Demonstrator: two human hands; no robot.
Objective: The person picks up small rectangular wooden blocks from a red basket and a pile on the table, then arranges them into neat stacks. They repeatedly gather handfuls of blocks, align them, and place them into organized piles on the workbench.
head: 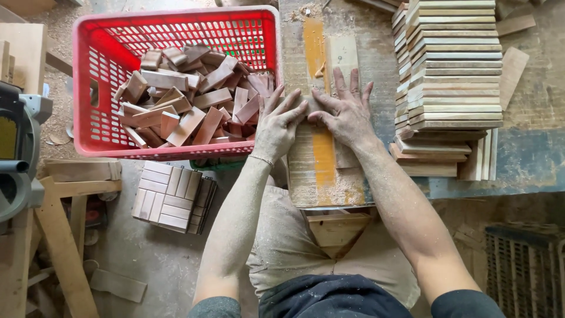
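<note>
Both hands, left (278, 125) and right (347, 115), press flat with fingers spread on a board (322, 171) (dusty, orange-striped). A red crate (94, 70) of wood blocks (188, 100) sits just left; stacked slats (453, 70) right

One head-worn camera looks steeply down from close above onto the table (353, 35), the person's forearms reaching away from it.

A woodworking shop: sawdust-coated workbench (532, 159), stacked cut boards (453, 65), a red crate (94, 88) of wood offcuts (188, 100)
</note>
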